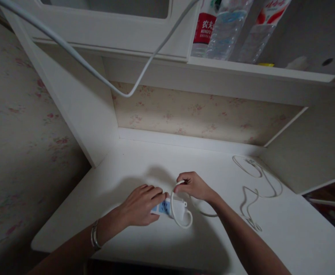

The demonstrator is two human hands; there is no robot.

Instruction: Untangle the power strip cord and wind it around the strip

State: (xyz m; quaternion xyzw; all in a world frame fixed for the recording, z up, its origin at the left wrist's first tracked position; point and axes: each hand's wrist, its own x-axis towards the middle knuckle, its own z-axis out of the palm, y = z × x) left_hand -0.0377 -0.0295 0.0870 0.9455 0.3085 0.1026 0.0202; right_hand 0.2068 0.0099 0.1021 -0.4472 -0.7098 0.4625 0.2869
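Observation:
My left hand (142, 206) is closed around a white power strip (179, 207) with a blue label, low over the white desk (144, 156). Part of the strip is hidden under my palm and fingers. From its right end a thick white cord (188, 223) loops up and across the strip. My right hand (194, 186) pinches this cord between thumb and fingers, just right of the strip. More of the cord hangs below my right wrist and passes behind my forearm.
Thin white cables (251, 206) lie loosely coiled on the desk's right side. Overhead, a shelf (241, 68) holds several plastic bottles (227, 30). A grey cable (127, 93) droops across the upper view. A side panel (78, 99) and flowered wall (18, 133) stand at left.

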